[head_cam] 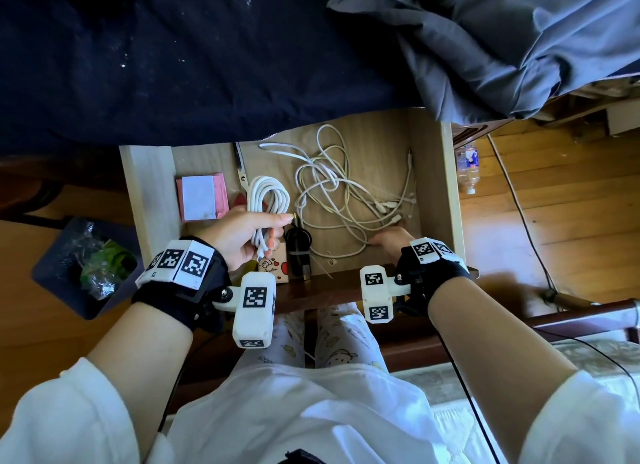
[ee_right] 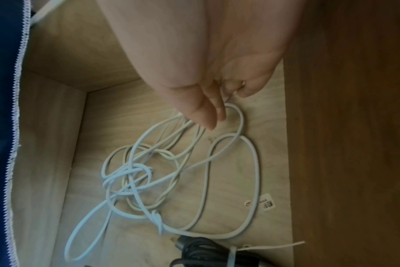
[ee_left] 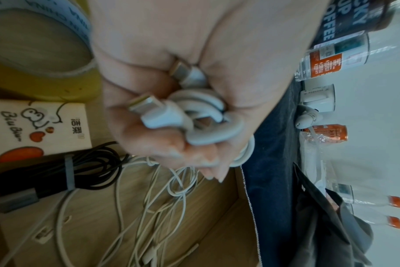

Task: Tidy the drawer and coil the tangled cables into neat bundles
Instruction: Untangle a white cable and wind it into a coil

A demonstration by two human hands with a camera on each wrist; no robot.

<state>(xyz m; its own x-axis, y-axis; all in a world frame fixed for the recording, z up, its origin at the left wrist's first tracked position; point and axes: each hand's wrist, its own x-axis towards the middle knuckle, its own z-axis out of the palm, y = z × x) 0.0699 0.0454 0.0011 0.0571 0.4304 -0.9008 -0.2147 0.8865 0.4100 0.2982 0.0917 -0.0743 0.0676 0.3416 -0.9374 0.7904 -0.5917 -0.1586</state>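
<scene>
Head view: the open drawer (head_cam: 149, 193) holds a tangle of thin white cables (head_cam: 332, 193) spread across its middle and right side. The left hand (head_cam: 242, 236) is raised near the front edge, its grip clenched round a coiled white cable (head_cam: 268, 200); the left wrist view shows both metal plugs tucked in the fist. The right hand (head_cam: 393, 243) reaches down at the front right corner, fingers (ee_right: 208, 115) extended and released, tips touching a loop of the tangle. A bound black cable (head_cam: 298, 252) lies at the front edge, beside a cartoon-printed box (head_cam: 277, 266). A pink notepad (head_cam: 201, 196) sits by the left wall.
</scene>
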